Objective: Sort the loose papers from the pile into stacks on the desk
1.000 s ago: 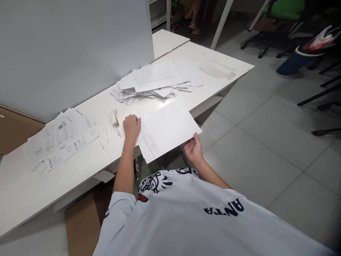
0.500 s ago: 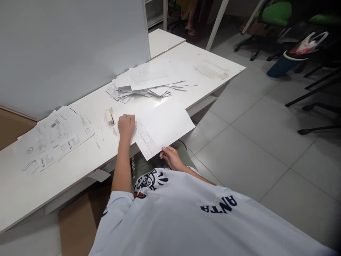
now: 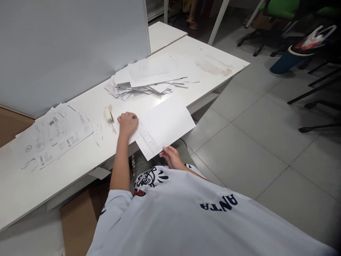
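A white sheet of paper, with a printed table along its left end, reaches past the desk's front edge over my lap. My left hand is closed at the sheet's left edge, fingers curled and thumb against them; a small grey patch shows between them, too small to make out. At the near edge, my right hand pinches the paper between thumb and fingers. Just left of my left hand lies a small cream-coloured stapler. Beyond the sheet is an untidy pile of papers.
Printed sheets overlap on the left of the white desk. A grey partition stands along the back. Cardboard is below the desk. A blue bin and green chairs are on the right.
My left hand has shifted slightly right at the sheet's edge, and its fingers have turned so a gap shows. My right hand keeps its pinch. The view has tilted a little.
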